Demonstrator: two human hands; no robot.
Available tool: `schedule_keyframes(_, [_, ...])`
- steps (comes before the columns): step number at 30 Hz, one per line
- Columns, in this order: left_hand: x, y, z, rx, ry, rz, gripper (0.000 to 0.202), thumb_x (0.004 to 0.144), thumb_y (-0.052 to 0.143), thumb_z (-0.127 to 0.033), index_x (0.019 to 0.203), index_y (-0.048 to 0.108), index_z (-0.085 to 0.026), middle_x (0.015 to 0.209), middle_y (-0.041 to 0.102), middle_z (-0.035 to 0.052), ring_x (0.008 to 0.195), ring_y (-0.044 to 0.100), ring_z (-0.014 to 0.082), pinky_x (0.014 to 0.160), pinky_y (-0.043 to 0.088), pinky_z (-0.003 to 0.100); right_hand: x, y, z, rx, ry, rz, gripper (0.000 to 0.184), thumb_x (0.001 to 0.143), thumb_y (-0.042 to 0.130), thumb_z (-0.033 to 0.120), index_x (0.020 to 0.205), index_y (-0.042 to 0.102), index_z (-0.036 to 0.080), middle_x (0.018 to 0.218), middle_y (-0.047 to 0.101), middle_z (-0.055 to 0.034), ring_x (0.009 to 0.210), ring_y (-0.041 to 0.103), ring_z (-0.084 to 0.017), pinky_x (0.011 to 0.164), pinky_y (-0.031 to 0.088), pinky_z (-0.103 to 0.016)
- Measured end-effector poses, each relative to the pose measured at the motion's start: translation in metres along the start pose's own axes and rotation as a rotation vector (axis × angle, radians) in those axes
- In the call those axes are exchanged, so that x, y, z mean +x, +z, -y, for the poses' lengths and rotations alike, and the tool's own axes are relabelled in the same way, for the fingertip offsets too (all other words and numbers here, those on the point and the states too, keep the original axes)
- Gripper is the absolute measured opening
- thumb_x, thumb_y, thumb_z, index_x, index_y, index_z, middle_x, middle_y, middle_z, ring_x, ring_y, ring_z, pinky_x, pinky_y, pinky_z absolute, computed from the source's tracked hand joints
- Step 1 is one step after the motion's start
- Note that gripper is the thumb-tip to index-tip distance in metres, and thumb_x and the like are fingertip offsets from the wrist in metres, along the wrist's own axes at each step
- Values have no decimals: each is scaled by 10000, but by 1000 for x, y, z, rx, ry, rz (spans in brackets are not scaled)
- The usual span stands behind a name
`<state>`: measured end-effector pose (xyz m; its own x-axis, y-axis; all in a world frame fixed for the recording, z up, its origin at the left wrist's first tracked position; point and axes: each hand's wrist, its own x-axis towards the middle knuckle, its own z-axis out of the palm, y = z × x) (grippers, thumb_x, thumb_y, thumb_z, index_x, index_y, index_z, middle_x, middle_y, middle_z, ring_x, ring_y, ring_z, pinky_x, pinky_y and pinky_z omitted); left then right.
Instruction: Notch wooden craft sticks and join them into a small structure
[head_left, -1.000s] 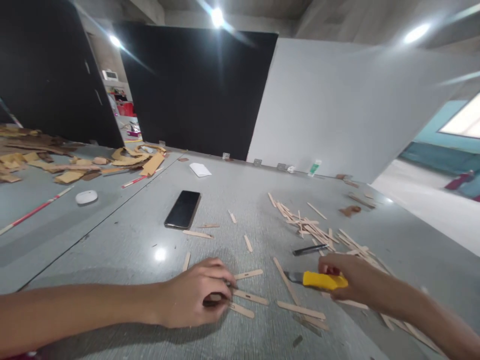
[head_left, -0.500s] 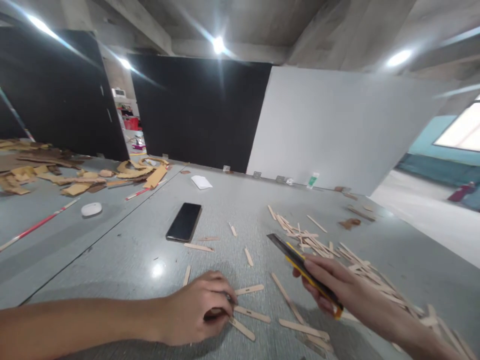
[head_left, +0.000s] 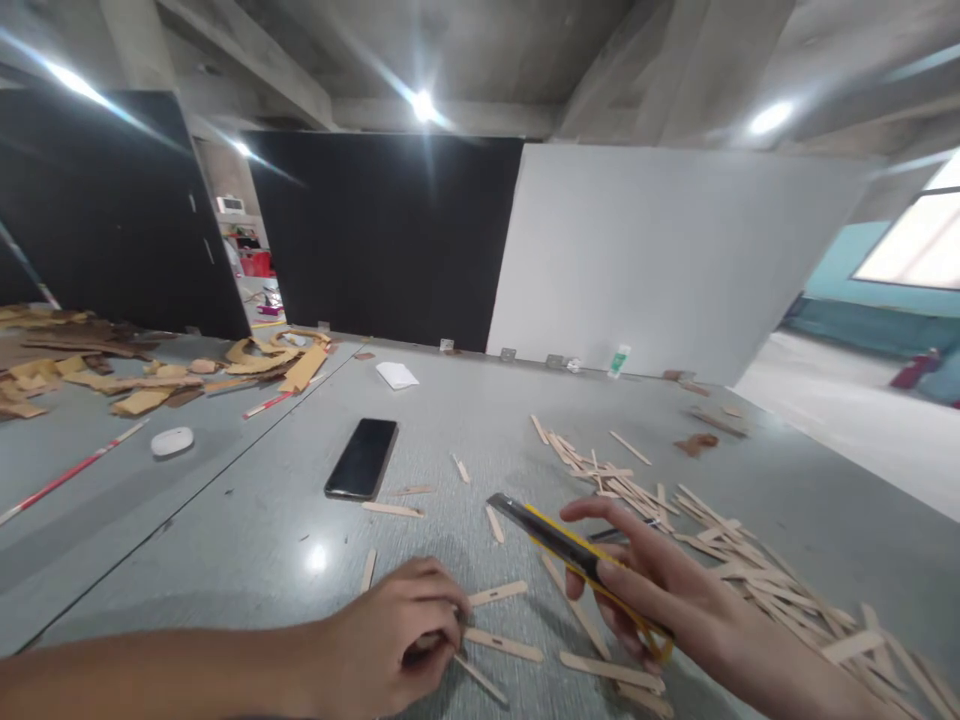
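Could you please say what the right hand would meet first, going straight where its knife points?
Probably the short stick piece just beyond the tip of the knife, though depth is unclear.

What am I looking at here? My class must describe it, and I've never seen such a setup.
There is no machine, just a person working bare-handed, and every picture comes from one camera worn on that person's head. The right hand holds a yellow-and-black cutter, its blade pointing away from the hand. The left hand curls over the ends of flat wooden sticks; its exact grip is hidden. On the grey table also lie scattered sticks toward the right, a phone, and a rounded white object farther left.
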<state>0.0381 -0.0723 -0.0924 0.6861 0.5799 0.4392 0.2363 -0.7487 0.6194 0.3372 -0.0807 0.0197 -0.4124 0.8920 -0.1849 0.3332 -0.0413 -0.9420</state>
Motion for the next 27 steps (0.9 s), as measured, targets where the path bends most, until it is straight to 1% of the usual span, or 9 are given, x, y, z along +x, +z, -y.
schedule_keyframes(3, [1,-1,-1,-1,-13,13,185,845,616,2,873,669,-174,1109,752,69,1056,654,197,945,518,314,-5,-4,2,19,-76,53,394,1021,664,520,1335,549,311,1054,700,-22,701,591,-139,676,536,-286])
schedule_keyframes(6, [0,-1,-2,-1,-21,26,193,820,646,12,877,682,-169,1115,751,71,1072,656,202,966,511,329,-7,-5,-1,43,-89,23,485,938,778,488,1364,598,341,1104,685,-38,828,622,-193,744,561,-327])
schedule_keyframes(8, [-1,0,-1,-1,-25,32,184,827,664,3,890,697,-168,1119,752,76,1094,654,209,979,510,338,-6,-1,-8,65,-90,-101,564,866,845,508,1360,639,329,999,675,-31,837,604,-208,718,549,-316])
schedule_keyframes(11, [-3,1,1,13,-24,44,182,858,689,-25,944,739,-178,1168,746,82,1131,643,218,995,509,353,1,9,-19,147,-94,-315,533,818,859,599,1208,728,259,702,531,39,615,454,-139,540,429,-241])
schedule_keyframes(13, [-3,1,3,33,-18,53,172,897,703,-61,976,771,-199,1199,741,75,1139,633,220,1005,506,366,7,16,-23,299,-77,-437,548,746,901,629,1094,747,234,623,419,78,535,338,-99,463,337,-203])
schedule_keyframes(16, [-3,1,3,59,-9,65,185,956,692,-102,1041,797,-229,1232,734,68,1151,623,219,1011,504,372,12,21,-21,586,-29,-568,563,627,982,581,996,733,237,583,377,99,484,280,-70,401,283,-163])
schedule_keyframes(21, [-4,1,-1,88,56,33,182,963,665,-130,1091,774,-199,1097,736,82,1029,645,201,932,525,341,13,24,-15,688,-24,-523,549,621,978,612,822,634,234,571,561,54,427,302,-56,347,302,-148])
schedule_keyframes(25, [-6,4,-4,222,167,33,162,955,659,-215,1091,744,-199,1004,724,68,911,633,199,878,521,349,15,33,-28,683,-73,-438,452,743,941,545,902,642,244,464,369,138,386,163,-27,345,187,-121])
schedule_keyframes(27, [-7,6,-4,300,229,35,148,954,648,-226,1077,726,-195,979,713,58,881,619,198,863,515,344,17,39,-39,669,-44,-403,447,809,844,615,986,689,235,445,397,127,353,215,-35,343,208,-135])
